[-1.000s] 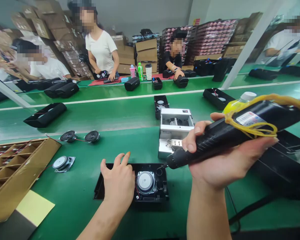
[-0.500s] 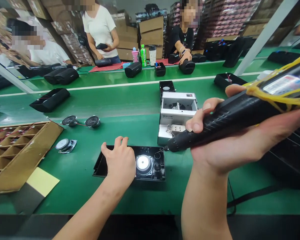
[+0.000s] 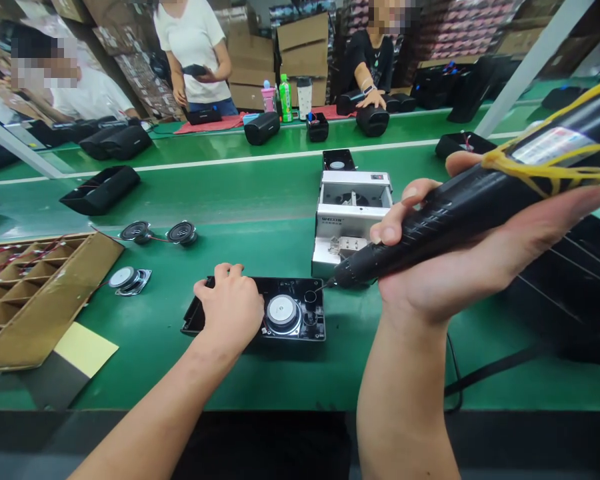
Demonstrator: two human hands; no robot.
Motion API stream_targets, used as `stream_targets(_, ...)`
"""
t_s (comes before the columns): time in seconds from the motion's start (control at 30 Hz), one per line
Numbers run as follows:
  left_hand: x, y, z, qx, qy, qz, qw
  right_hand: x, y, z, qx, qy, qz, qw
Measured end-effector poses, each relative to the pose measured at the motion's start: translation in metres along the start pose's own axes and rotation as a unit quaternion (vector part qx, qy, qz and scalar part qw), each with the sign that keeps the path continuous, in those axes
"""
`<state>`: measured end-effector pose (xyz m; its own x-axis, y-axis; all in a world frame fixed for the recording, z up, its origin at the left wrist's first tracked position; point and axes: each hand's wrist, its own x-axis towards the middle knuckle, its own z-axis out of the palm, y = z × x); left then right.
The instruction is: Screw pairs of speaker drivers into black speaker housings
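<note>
A black speaker housing [image 3: 307, 330] lies open side up on the green bench, with a round silver-backed speaker [image 3: 282, 311] seated in it. My left hand [image 3: 233, 300] rests over the left part of the housing, fingers bent across its far edge; what is under the palm is hidden. My right hand [image 3: 440, 253] is wrapped round a black electric screwdriver [image 3: 460, 210] tied with yellow bands. Its thin tip points down-left, over the right end of the housing near its far corner. Whether the tip touches anything cannot be made out.
A silver screw feeder machine [image 3: 340, 223] stands behind the housing. Two loose speakers [image 3: 182, 232] and another speaker [image 3: 127, 280] lie left, beside a divided cardboard box [image 3: 50, 300] and yellow paper [image 3: 87, 357]. Black housings sit on the green belt [image 3: 220, 180]. Several people work across it.
The view has shifted a little. My left hand still rests on the housing and my right hand still holds the screwdriver near its right end. Across the belt, a person's hand has lifted from a black speaker.
</note>
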<state>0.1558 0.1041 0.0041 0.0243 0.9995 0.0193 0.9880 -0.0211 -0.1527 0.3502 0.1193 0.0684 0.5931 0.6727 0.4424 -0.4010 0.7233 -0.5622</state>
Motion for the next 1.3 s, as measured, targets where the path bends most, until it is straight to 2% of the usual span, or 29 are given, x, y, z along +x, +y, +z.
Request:
stream_targets(0.23, -0.002, 0.002, 0.004, 0.018, 0.024, 0.015, 0.999, -0.002, -0.006, -0.001, -0.003, -0.007, 0.009, 1.000)
stream_targets(0.5, -0.004, 0.004, 0.010, 0.015, 0.045, 0.001, 0.999, -0.001, 0.004, 0.008, -0.016, 0.033, -0.025, 0.999)
stream_targets(0.63, -0.005, 0.003, 0.009, 0.011, 0.046, -0.007, 0.999, -0.007, 0.004, 0.011, -0.021, -0.004, -0.001, 1.000)
stream_targets(0.87, -0.007, -0.004, 0.002, 0.008, 0.024, 0.004, 1.000, -0.014, 0.011, 0.018, 0.016, -0.026, -0.002, 1.000)
stream_targets(1.07, -0.001, -0.012, 0.004, -0.003, -0.011, 0.003, 1.000, -0.011, 0.002, 0.009, 0.007, -0.032, 0.020, 0.999)
stream_targets(1.3, 0.001, -0.006, 0.008, 0.022, -0.018, 0.001, 1.000, -0.008, 0.001, 0.000, 0.029, -0.020, 0.042, 0.999)
